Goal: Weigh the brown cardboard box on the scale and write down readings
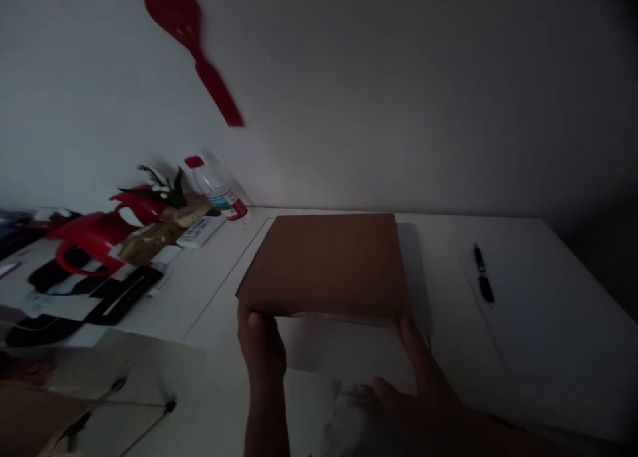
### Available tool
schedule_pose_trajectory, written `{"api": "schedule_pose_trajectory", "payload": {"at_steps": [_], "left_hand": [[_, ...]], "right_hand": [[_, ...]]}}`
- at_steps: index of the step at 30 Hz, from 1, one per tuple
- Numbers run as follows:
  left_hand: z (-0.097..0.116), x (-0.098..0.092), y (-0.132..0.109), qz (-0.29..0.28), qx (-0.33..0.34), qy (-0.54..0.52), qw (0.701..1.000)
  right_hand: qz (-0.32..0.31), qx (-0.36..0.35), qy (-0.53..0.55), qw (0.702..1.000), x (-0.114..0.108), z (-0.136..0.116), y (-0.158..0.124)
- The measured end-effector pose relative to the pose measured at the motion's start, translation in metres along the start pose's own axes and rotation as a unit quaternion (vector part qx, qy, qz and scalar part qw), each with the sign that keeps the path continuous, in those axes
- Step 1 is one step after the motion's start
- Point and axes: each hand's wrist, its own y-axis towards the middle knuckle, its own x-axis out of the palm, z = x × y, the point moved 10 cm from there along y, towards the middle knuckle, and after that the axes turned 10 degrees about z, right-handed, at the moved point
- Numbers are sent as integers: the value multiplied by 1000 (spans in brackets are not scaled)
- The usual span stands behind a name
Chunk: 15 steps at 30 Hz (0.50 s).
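Observation:
A brown cardboard box (329, 261) is held tilted above the white table, its plain top side facing me. My left hand (262, 341) grips the box's near left corner, thumb on the near edge. At the near right corner, a stretched finger of my right hand (423, 394) presses against the box. A crumpled pale, see-through wad (353, 410), perhaps plastic, sits by the thumb and palm of my right hand; its exact material is too dark to tell. Beneath the box's right side shows a flat grey panel (417, 264).
A pen (482, 274) lies on a white sheet (528, 304) to the right. On the left stand a red watering can (94, 238), a plastic bottle (219, 191) and several dark items. A red fly swatter-like shape (194, 45) is against the wall. A brown bag (34, 417) is lower left.

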Motion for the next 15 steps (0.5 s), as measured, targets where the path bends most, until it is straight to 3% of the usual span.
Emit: {"api": "schedule_pose_trajectory", "payload": {"at_steps": [6, 13, 15], "left_hand": [[-26, 10, -29, -28, -36, -7, 999], [-48, 19, -47, -50, -74, -10, 996], [-54, 21, -48, -57, -77, 0, 995]], "right_hand": [[67, 35, -78, 994, -20, 69, -34], [77, 49, -119, 989, -45, 77, -38], [54, 29, -137, 989, -41, 79, -37]]}}
